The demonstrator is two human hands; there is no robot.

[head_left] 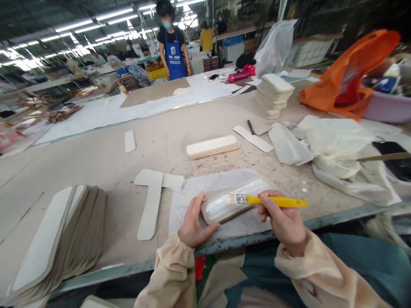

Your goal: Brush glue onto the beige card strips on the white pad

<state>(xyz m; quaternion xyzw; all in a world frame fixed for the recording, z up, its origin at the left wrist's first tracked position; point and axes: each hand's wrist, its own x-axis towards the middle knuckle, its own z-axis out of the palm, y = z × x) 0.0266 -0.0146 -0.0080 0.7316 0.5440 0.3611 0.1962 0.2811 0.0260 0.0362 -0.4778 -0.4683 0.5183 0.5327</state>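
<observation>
Yellow brush [272, 200] clamped by right hand [285, 224]; left hand [193, 223] fingers [198, 204] grip piece [214, 210]; stack [69, 239] nearby.

All I get of the body I'm driving is cloth and two bare hands. The left hand [195, 222] and the right hand [284, 224] carry no covering. Each forearm wears a loose cream sleeve, soft and wrinkled: the left sleeve [170, 276] puffs out above a gathered cuff [175, 247], and the right sleeve [319, 276] bunches the same way at its own frilled wrist band [290, 256]. Below them I see a teal garment [362, 265], smooth and plain, across the lap. Between the sleeves sits a tan panel of cloth [221, 276], with a small red patch [199, 267] edged in green beside it.
</observation>
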